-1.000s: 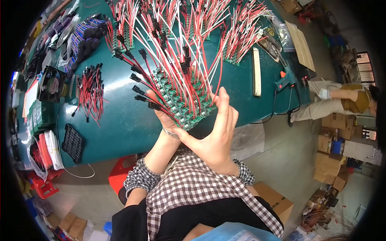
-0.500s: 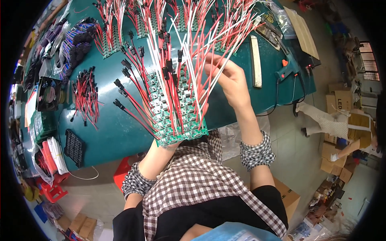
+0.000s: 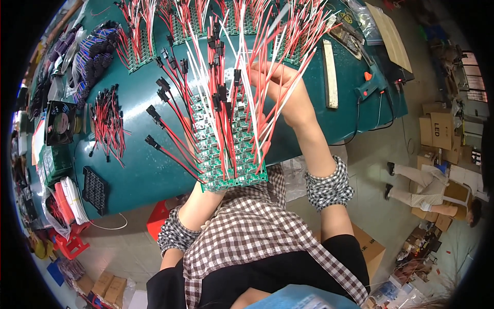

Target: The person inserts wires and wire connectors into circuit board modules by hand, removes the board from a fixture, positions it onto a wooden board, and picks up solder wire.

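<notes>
My left hand holds a green circuit board panel from underneath. Most of that hand is hidden behind the panel; fingertips show at its right edge. Red and white wires stand up from the board, several ending in black plug connectors that fan out to the left. On the right side of the panel, my right hand has its fingers bent in among red and white wires, closed on some of them. The wires partly cover its fingertips.
More wired circuit boards line the far side of the green table. To the left lie a bundle of red wires, a black fan and a black tray. At right are a pale bar and a glue gun.
My right hand has shifted slightly left, deeper among the wires. The panel stays in my left hand, nearly in place. A person at the far right has moved on the floor.
</notes>
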`<state>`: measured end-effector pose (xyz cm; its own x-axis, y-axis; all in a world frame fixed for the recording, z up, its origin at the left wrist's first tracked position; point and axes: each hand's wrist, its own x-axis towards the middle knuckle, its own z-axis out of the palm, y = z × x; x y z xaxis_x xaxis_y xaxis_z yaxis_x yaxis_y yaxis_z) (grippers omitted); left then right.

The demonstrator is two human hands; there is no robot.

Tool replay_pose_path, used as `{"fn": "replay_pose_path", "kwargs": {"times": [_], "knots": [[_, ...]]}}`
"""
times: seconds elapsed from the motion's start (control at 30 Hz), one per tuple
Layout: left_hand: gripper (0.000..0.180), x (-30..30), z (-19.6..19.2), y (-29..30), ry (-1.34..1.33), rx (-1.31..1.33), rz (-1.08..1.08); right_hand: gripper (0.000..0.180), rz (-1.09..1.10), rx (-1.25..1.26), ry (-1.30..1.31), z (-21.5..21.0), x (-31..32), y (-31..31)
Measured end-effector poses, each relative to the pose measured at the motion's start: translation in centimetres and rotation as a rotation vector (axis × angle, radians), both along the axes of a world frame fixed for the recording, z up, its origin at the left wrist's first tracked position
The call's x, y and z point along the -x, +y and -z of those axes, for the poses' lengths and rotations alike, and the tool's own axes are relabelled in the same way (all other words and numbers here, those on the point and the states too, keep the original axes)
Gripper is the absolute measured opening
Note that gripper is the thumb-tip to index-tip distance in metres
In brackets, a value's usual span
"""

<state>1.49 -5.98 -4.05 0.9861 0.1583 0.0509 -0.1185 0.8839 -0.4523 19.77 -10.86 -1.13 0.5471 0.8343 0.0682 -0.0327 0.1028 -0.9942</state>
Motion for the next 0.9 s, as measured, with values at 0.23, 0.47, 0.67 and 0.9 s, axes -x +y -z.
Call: {"fn": "replay_pose_path", "kwargs": {"times": [0.23, 0.47, 0.67, 0.9], "knots": [[0.105, 0.5, 1.4, -0.1, 0.046, 0.035, -0.003, 0.02, -0.098, 0.051, 0.013, -0.2, -0.1, 0.0], [0.082, 0.8, 2.1, -0.2, 0.166, 0.116, -0.029, 0.029, -0.065, 0.168, -0.049, 0.2, -0.7, -0.5], [0.072, -0.2, 0.0, 0.2, 0.033, -0.106, -0.099, 0.031, -0.021, 0.072, -0.03, -0.6, -0.1, -0.7], [0.06, 0.0, 0.8, 0.6, 0.069, -0.208, -0.156, 0.023, -0.054, 0.042, -0.014, 0.1, 0.4, 0.7]]}}
